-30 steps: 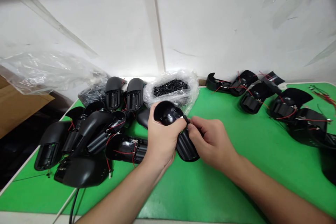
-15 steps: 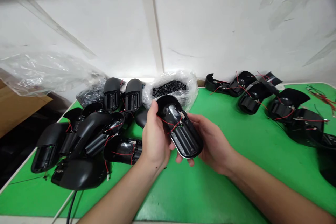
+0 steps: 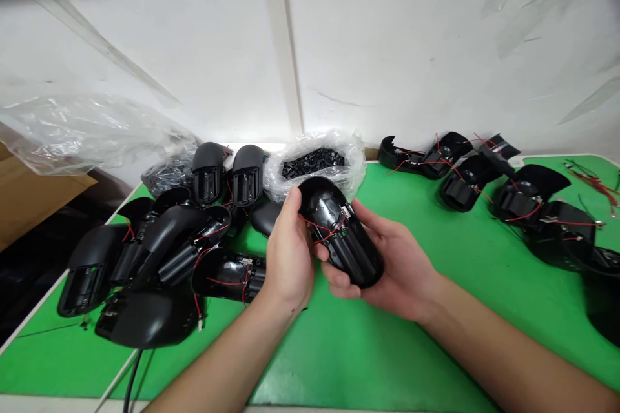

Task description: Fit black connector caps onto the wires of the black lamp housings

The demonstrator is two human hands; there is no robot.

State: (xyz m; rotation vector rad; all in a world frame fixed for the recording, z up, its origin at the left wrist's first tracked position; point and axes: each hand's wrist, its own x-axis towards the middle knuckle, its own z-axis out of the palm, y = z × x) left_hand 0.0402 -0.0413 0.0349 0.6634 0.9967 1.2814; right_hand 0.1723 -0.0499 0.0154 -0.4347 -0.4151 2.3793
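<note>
A rounded black plastic housing (image 3: 349,240) with red wires, a small white connector and long ribbed compartments is held up over the table in front of me. My right hand (image 3: 392,258) wraps around its lower right side, fingers curling under and showing at its left edge. Along its upper left side, my left hand (image 3: 291,248) grips the rim, thumb up; its other fingers are hidden behind. Close by on the left lies another black housing with red wires (image 3: 230,274), partly covered by my left wrist.
Several black housings (image 3: 145,319) are piled on the left of the green table (image 3: 387,361). More wired housings (image 3: 527,193) lie along the right. At the back stands a clear plastic bag (image 3: 356,171) of small black parts. Loose red wires (image 3: 591,181) lie at far right.
The held housing has shifted slightly right and tilted. My right-hand fingers have curled further around its lower left edge. The surrounding pieces have stayed in place.
</note>
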